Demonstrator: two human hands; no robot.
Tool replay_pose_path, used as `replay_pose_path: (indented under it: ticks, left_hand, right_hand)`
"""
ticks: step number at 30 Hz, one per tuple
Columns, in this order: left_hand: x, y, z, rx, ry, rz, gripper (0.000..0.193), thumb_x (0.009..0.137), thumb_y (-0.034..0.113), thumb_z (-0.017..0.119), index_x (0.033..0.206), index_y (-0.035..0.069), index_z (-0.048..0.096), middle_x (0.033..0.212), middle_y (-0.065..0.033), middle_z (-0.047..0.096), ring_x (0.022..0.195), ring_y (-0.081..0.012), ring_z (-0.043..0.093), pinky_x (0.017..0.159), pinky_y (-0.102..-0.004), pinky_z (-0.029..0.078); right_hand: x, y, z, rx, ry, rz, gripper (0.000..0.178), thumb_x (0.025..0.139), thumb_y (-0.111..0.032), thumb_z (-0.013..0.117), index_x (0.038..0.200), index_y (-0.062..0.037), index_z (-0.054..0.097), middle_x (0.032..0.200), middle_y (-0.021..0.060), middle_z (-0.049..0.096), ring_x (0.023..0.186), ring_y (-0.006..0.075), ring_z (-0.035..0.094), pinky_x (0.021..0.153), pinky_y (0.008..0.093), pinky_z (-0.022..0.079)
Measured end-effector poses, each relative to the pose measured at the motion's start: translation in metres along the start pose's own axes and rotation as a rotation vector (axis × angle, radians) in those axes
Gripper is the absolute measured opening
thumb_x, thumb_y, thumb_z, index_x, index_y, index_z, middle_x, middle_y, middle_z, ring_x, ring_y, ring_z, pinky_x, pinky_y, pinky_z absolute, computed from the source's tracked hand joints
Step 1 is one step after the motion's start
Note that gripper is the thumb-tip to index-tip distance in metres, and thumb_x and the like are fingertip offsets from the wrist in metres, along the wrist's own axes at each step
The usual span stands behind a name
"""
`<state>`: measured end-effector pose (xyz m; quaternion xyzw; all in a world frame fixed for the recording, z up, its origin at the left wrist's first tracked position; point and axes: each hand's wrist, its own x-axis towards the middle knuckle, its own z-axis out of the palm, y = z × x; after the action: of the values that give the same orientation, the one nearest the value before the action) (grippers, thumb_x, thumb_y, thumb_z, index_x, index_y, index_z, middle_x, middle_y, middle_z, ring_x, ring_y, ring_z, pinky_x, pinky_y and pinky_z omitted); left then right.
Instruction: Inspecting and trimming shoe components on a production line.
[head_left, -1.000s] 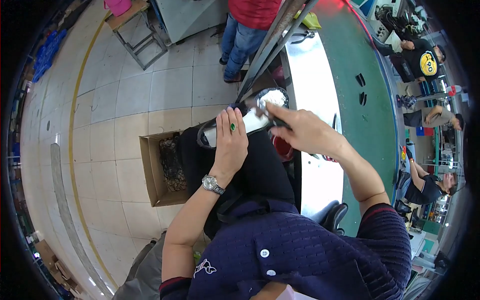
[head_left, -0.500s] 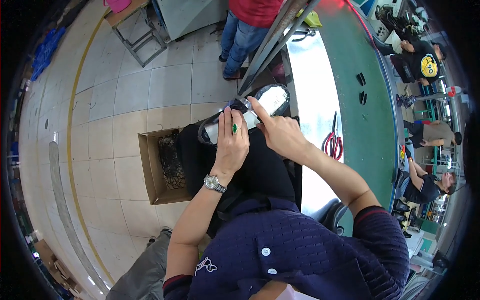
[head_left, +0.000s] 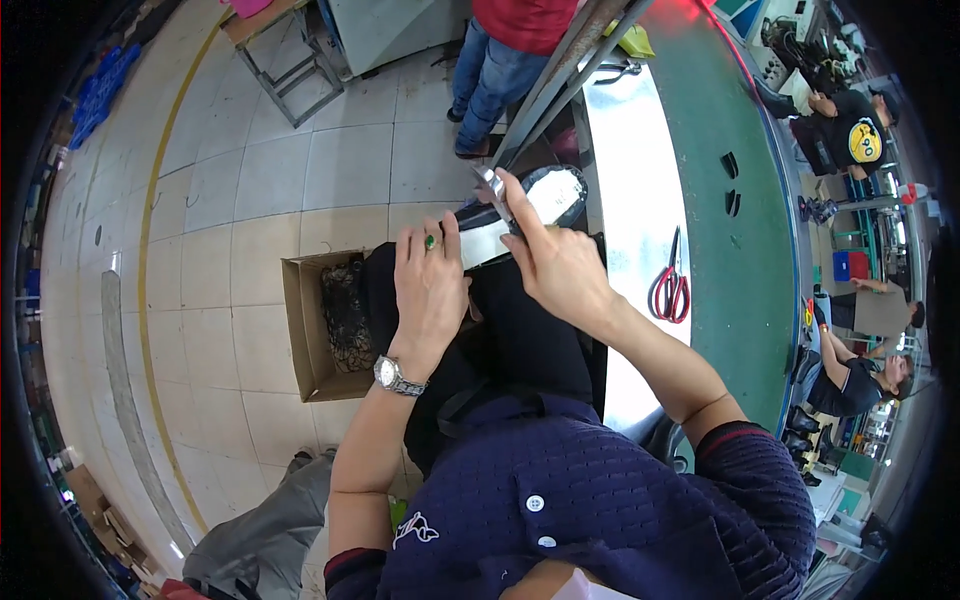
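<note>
Tiled floor (head_left: 190, 350) fills the area left of the left hand. Green worktop (head_left: 735, 330) runs to the right of the right hand, with a shiny metal strip (head_left: 635, 160) along its near edge, between right hand and green. Person in red top and jeans (head_left: 500, 70) stands beyond both hands, cut off at the upper edge. Wooden-topped stool (head_left: 262, 22) is well beyond the left hand. Open cardboard box (head_left: 298, 330) with black tangled scraps (head_left: 345, 325) sits just left of the left hand. Black shoe (head_left: 556, 192), white flat face up, lies across the lap under both hands. Hands are apart: left hand (head_left: 428, 285) lays its fingers over the shoe's left end, thumb grip unclear; right hand (head_left: 560, 265) is clamped on a tool. Red-handled scissors (head_left: 671, 290) lie on the strip, right of the right hand. That metal-headed hand tool (head_left: 490, 180) pokes out past the right fingers, head over the shoe; exact type unclear. Wristwatch (head_left: 388, 373) on left wrist. Green-stone ring (head_left: 430, 242) on left hand.
</note>
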<state>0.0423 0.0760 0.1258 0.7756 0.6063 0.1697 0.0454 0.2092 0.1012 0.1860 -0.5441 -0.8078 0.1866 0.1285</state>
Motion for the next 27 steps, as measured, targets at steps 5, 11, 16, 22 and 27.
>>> replay_pose_path:
  ticks: [5, 11, 16, 22, 27]
  left_hand:
    - [-0.010, -0.005, 0.014, -0.007, 0.092, 0.061, 0.073, 0.063, 0.007, 0.078, 0.127, -0.007, 0.046, 0.125, -0.0226, 0.051, 0.114, -0.0375, 0.048, 0.104, -0.0440, 0.036]
    - [-0.011, -0.004, 0.012, -0.141, 0.128, 0.054, 0.071, 0.065, 0.006, 0.078, 0.126, -0.005, 0.045, 0.126, -0.0237, 0.051, 0.116, -0.0389, 0.049, 0.103, -0.0455, 0.039]
    - [-0.016, -0.010, 0.013, -0.305, 0.142, 0.019, 0.072, 0.067, 0.004, 0.076, 0.127, -0.011, 0.039, 0.120, -0.0280, 0.054, 0.119, -0.0405, 0.048, 0.105, -0.0474, 0.035]
    - [-0.013, -0.014, 0.014, -0.344, 0.119, -0.002, 0.082, 0.063, 0.003, 0.079, 0.132, -0.004, 0.036, 0.122, -0.0220, 0.055, 0.117, -0.0380, 0.050, 0.101, -0.0427, 0.041]
    - [-0.020, -0.026, 0.011, -0.398, 0.041, 0.020, 0.091, 0.062, 0.006, 0.081, 0.138, 0.002, 0.032, 0.134, -0.0173, 0.049, 0.123, -0.0366, 0.046, 0.100, -0.0402, 0.043]
  right_hand:
    - [0.008, 0.006, 0.010, -0.180, -0.174, -0.122, 0.066, 0.090, -0.014, 0.052, 0.147, -0.0070, 0.020, 0.058, 0.0197, 0.060, 0.051, 0.0358, 0.061, 0.048, 0.0451, 0.048]
    - [0.003, -0.002, 0.030, -0.072, -0.105, -0.064, 0.068, 0.088, -0.013, 0.054, 0.146, -0.0051, 0.020, 0.059, 0.0198, 0.061, 0.054, 0.0382, 0.062, 0.050, 0.0465, 0.048]
    - [0.010, -0.010, 0.012, -0.038, -0.070, -0.133, 0.073, 0.084, -0.010, 0.056, 0.146, -0.0048, 0.018, 0.060, 0.0208, 0.061, 0.054, 0.0380, 0.062, 0.051, 0.0466, 0.049]
    - [0.012, 0.000, 0.021, -0.085, -0.187, -0.073, 0.064, 0.086, -0.012, 0.055, 0.143, -0.0078, 0.026, 0.066, 0.0237, 0.062, 0.061, 0.0415, 0.063, 0.057, 0.0503, 0.049]
    - [0.034, 0.027, -0.008, -0.128, -0.022, -0.073, 0.056, 0.089, -0.014, 0.054, 0.140, -0.0113, 0.032, 0.080, 0.0255, 0.064, 0.076, 0.0439, 0.063, 0.068, 0.0508, 0.049]
